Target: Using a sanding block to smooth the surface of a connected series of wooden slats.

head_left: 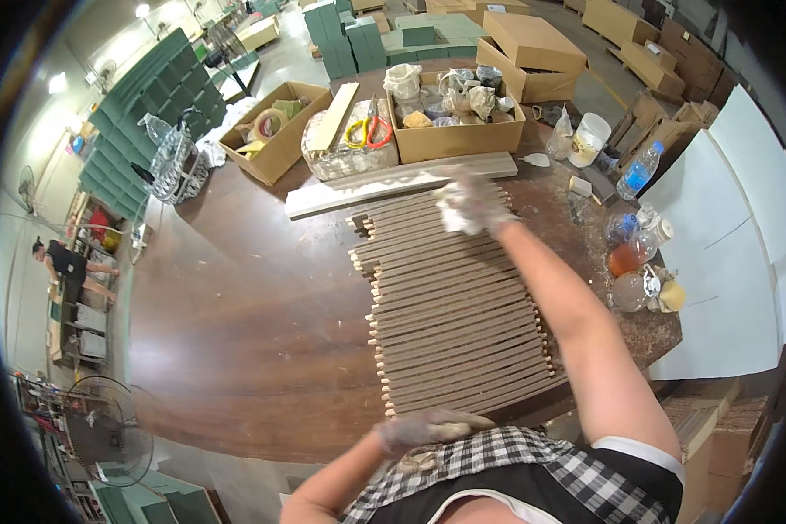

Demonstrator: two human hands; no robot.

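Many thin brown wooden slats point(454, 306) lie side by side in a block on the table, with pale round pegs at their ends. My right hand point(485, 203), blurred by motion and in a glove, reaches over the far slats and holds a white cloth point(456, 214) against them. At the near edge of the block my left hand point(428, 428), also gloved, lies with its fingers stretched out along the closest slats, in front of my checked apron. I see nothing held in it.
Beyond the slats lies a long pale board point(393, 185). Behind stand an open carton of bags point(458, 140), red-and-yellow scissors point(368, 133) on a wrapped bundle and a box with tape point(275, 166). Several bottles point(642, 170) and a white tub point(589, 140) line the right side.
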